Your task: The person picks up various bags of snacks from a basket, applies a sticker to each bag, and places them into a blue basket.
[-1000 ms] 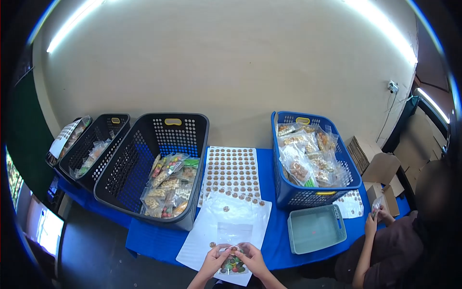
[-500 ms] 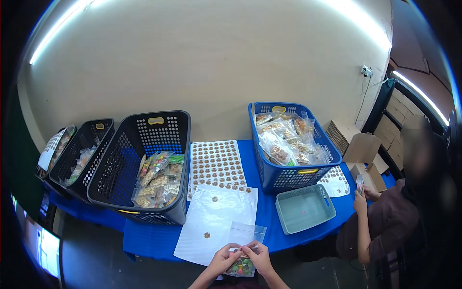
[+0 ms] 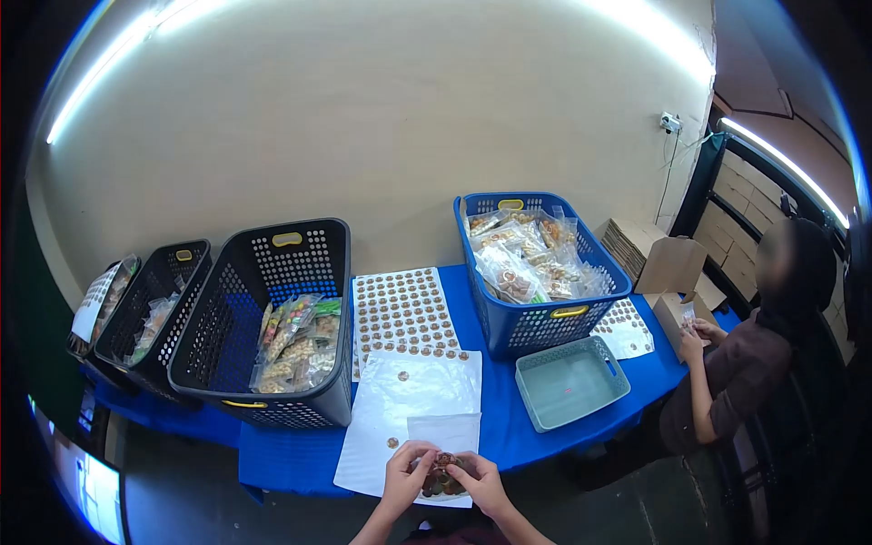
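A clear plastic pouch (image 3: 442,484) with small rounded pieces inside is held between my hands at the near table edge. My left hand (image 3: 406,474) grips its left side and my right hand (image 3: 485,483) its right, thumbs close together on the front. The pouch's clear upper part stretches away over a white sheet (image 3: 371,463) bearing a few round brown stickers. Beyond that lies a sticker sheet (image 3: 400,309) with many rows of the same round stickers.
A black basket (image 3: 263,413) with filled pouches stands left, with more black baskets (image 3: 154,309) beyond. Right are a blue basket (image 3: 545,327) heaped with pouches, a green tray (image 3: 574,418) and a cardboard box (image 3: 670,320). A co-worker (image 3: 727,391) at right handles a small item.
The view has shifted slightly, and my hands sit a little further left with the pouch. Its contents look darker now. The co-worker's hands are nearer the cardboard box.
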The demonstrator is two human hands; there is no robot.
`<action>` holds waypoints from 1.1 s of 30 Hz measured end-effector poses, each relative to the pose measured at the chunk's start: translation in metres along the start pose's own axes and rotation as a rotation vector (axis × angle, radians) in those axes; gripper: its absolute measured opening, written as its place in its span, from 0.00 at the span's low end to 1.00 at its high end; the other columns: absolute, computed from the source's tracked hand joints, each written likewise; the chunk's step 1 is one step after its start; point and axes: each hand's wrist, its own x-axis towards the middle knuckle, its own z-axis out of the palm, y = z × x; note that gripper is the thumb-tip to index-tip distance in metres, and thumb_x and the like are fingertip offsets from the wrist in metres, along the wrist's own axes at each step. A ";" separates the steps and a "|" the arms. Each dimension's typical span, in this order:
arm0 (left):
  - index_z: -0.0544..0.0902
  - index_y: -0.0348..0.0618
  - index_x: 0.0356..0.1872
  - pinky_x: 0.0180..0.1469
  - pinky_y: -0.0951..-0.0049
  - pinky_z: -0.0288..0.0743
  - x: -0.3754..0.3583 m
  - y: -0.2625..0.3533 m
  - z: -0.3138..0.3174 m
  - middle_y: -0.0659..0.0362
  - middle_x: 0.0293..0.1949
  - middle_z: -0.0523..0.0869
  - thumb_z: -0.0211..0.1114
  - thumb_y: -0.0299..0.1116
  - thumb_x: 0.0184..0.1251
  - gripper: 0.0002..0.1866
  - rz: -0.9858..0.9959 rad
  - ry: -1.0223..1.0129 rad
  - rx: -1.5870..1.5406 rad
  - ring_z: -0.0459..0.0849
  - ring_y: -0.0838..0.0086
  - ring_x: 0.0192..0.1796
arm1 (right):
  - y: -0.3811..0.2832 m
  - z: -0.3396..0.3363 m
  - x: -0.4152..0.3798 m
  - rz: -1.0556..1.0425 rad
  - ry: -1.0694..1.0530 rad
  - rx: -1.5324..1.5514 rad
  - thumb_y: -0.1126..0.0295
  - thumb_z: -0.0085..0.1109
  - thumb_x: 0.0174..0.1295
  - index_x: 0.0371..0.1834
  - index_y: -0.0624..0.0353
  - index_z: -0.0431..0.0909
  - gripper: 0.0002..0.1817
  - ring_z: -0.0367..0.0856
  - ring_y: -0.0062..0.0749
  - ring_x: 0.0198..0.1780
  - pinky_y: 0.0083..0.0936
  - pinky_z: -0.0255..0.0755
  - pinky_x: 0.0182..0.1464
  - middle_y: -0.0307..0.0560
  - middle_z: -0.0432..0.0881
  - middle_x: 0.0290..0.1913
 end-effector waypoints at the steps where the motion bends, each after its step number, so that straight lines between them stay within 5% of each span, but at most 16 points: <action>1: 0.79 0.36 0.32 0.35 0.82 0.72 0.001 -0.002 -0.003 0.58 0.34 0.78 0.57 0.29 0.61 0.06 0.015 -0.020 0.002 0.76 0.79 0.37 | -0.003 0.003 -0.001 0.002 0.010 0.012 0.74 0.55 0.56 0.41 0.66 0.72 0.11 0.76 0.20 0.36 0.17 0.72 0.38 0.42 0.78 0.35; 5: 0.77 0.35 0.35 0.36 0.80 0.74 0.002 0.017 0.001 0.58 0.35 0.79 0.55 0.29 0.62 0.07 -0.114 0.061 -0.299 0.77 0.78 0.36 | -0.009 0.009 -0.001 0.071 0.011 0.083 0.74 0.55 0.57 0.41 0.65 0.73 0.10 0.75 0.19 0.36 0.16 0.71 0.38 0.41 0.79 0.34; 9: 0.76 0.32 0.33 0.35 0.79 0.74 0.014 0.014 -0.015 0.58 0.26 0.80 0.54 0.29 0.63 0.08 0.007 0.193 -0.251 0.80 0.78 0.29 | 0.005 0.008 -0.002 0.026 -0.133 -0.010 0.69 0.57 0.56 0.44 0.63 0.72 0.14 0.76 0.22 0.38 0.19 0.70 0.40 0.42 0.77 0.38; 12: 0.78 0.34 0.29 0.32 0.81 0.72 0.016 0.016 -0.024 0.59 0.24 0.80 0.55 0.27 0.61 0.06 0.007 0.179 -0.052 0.78 0.80 0.28 | 0.007 0.001 0.006 -0.232 0.007 -0.213 0.66 0.59 0.54 0.44 0.63 0.72 0.17 0.76 0.26 0.41 0.22 0.69 0.43 0.44 0.77 0.37; 16: 0.79 0.34 0.31 0.32 0.78 0.72 0.017 0.011 -0.026 0.56 0.26 0.81 0.58 0.26 0.57 0.05 0.091 -0.088 0.351 0.81 0.75 0.28 | -0.045 -0.007 0.009 -0.568 0.014 -1.008 0.61 0.60 0.52 0.38 0.62 0.73 0.17 0.76 0.33 0.35 0.29 0.67 0.38 0.45 0.78 0.35; 17: 0.79 0.37 0.32 0.31 0.77 0.72 0.017 0.000 -0.023 0.56 0.27 0.81 0.58 0.26 0.56 0.05 0.102 -0.166 0.391 0.81 0.71 0.28 | -0.048 -0.004 0.011 -0.602 -0.014 -0.960 0.61 0.57 0.53 0.31 0.61 0.74 0.13 0.75 0.39 0.29 0.33 0.66 0.32 0.45 0.77 0.28; 21: 0.80 0.38 0.32 0.31 0.77 0.72 0.016 0.014 -0.015 0.57 0.26 0.81 0.59 0.27 0.55 0.05 0.165 -0.189 0.434 0.81 0.72 0.27 | -0.026 -0.001 0.023 -0.596 -0.075 -0.962 0.66 0.57 0.53 0.25 0.61 0.74 0.09 0.73 0.39 0.22 0.29 0.65 0.27 0.48 0.73 0.19; 24: 0.81 0.38 0.30 0.29 0.78 0.71 0.017 0.010 -0.021 0.57 0.24 0.82 0.60 0.27 0.55 0.05 0.150 -0.135 0.393 0.80 0.74 0.25 | -0.036 0.011 0.020 -0.530 -0.084 -0.899 0.66 0.53 0.55 0.24 0.61 0.72 0.09 0.74 0.45 0.23 0.35 0.66 0.26 0.51 0.73 0.19; 28: 0.81 0.36 0.27 0.27 0.81 0.69 0.026 0.015 -0.034 0.57 0.21 0.80 0.60 0.25 0.53 0.03 0.208 0.133 0.397 0.78 0.78 0.22 | -0.039 0.014 0.021 -0.497 -0.127 -0.845 0.69 0.56 0.53 0.25 0.61 0.73 0.07 0.73 0.33 0.21 0.25 0.66 0.26 0.45 0.73 0.18; 33: 0.79 0.34 0.25 0.22 0.83 0.64 0.036 0.016 -0.041 0.61 0.18 0.77 0.57 0.26 0.58 0.07 0.169 0.319 0.234 0.73 0.83 0.19 | -0.025 -0.004 0.027 -0.423 -0.217 -0.881 0.68 0.55 0.54 0.26 0.62 0.73 0.08 0.75 0.38 0.22 0.28 0.68 0.28 0.47 0.75 0.19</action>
